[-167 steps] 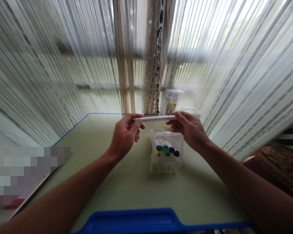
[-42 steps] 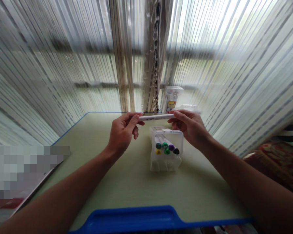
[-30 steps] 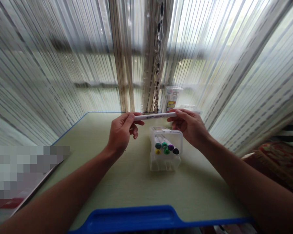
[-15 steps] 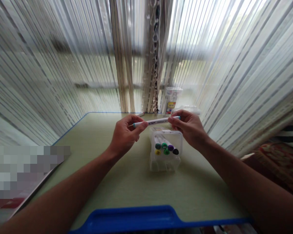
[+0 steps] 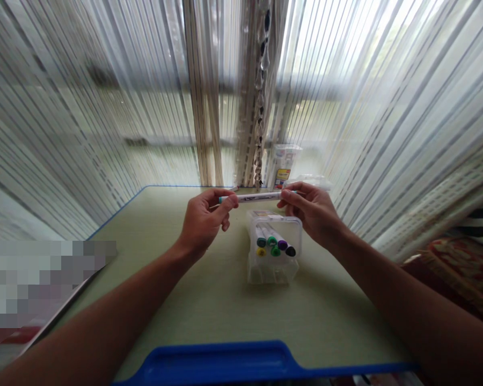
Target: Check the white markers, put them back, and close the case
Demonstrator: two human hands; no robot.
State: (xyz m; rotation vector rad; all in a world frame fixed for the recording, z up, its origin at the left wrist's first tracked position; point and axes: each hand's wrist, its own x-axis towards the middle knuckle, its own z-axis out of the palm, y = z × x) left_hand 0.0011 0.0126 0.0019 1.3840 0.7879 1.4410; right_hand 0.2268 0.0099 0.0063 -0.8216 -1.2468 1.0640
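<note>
**Left hand and right hand grip white marker**

On my feed, a green table fills the view, a blue tray rim at its near edge. A clear plastic box holds capped markers. Above it, fingers of both hands pinch the white marker level, one at each end.

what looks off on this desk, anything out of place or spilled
Nothing stands out. The marker held between the left hand and right hand looks intact, and the other markers lie together in a clear plastic box on the green desk.
</note>
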